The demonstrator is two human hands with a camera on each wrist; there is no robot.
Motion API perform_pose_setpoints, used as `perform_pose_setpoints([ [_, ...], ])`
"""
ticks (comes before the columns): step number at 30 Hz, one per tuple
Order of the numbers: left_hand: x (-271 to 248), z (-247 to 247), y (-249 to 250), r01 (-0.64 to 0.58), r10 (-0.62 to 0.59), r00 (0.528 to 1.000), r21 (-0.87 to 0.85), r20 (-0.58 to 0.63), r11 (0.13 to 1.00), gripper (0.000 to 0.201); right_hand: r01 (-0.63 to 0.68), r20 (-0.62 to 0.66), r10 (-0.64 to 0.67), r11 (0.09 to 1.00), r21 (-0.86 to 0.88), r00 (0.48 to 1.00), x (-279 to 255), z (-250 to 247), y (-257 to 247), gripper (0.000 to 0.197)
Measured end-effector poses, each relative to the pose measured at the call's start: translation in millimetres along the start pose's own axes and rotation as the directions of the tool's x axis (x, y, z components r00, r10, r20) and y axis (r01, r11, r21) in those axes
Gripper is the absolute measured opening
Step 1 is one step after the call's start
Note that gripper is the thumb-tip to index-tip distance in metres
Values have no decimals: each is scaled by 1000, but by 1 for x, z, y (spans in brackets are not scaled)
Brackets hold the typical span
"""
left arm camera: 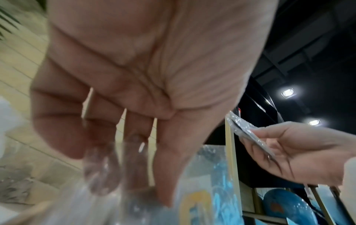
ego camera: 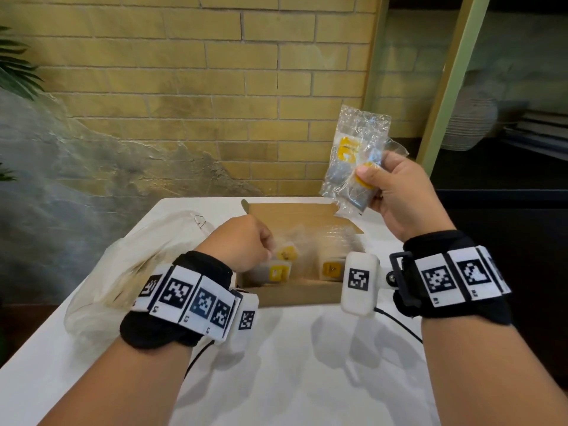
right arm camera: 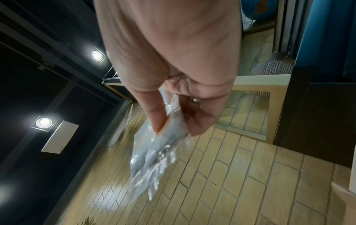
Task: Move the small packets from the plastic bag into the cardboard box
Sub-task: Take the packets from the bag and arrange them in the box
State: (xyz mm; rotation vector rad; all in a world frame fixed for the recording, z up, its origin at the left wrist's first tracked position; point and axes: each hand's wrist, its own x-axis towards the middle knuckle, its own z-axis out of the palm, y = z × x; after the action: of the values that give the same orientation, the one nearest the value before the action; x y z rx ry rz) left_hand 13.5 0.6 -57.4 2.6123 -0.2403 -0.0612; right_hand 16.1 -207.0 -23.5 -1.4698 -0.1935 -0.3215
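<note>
Right fingers: thumb in front, fingers behind, the right hand [ego camera: 399, 195] pinches a fan of small packets [ego camera: 353, 155] by their lower ends, above the far right corner of the cardboard box [ego camera: 295, 292].
Left fingers: the left hand [ego camera: 246, 241] reaches down into the box with fingers bent onto clear film [left arm camera: 108, 175]; the blur leaves it unclear whether they grip it or only press it.
Packets in box: several yellow-labelled packets [ego camera: 278, 270] lie inside.
Plastic bag: slumped and crumpled just left of the box [ego camera: 123, 272]; whether any packets remain in it is unclear.
Handling: the packets look light, thin and limp, with glossy film that probably slides. A flat pinch across the labelled middle should hold better than the loose sealed edge, and a fanned stack may shed one.
Surface: white table [ego camera: 292, 364] beneath the box, smooth.
Room: yellow brick wall [ego camera: 184, 72] behind the box; dark shelving to its right.
</note>
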Motion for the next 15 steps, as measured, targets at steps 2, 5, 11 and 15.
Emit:
perform_pose_setpoints([
  [2, 0, 1, -1, 30, -30, 1000, 45, -2, 999, 17, -7, -3, 7, 1000, 1, 1000, 0, 1, 0, 24],
  [5, 0, 2, -2, 54, -55, 998, 39, 19, 998, 18, -19, -4, 19, 1000, -14, 1000, 0, 3, 1, 22],
  [11, 1, 2, -4, 41, -42, 999, 71, 10, 997, 21, -27, -9, 27, 999, -31, 1000, -1, 4, 0, 20],
  [15, 4, 0, -7, 40, -35, 997, 82, -65, 996, 29, -21, -10, 21, 999, -36, 1000, -1, 4, 0, 20],
])
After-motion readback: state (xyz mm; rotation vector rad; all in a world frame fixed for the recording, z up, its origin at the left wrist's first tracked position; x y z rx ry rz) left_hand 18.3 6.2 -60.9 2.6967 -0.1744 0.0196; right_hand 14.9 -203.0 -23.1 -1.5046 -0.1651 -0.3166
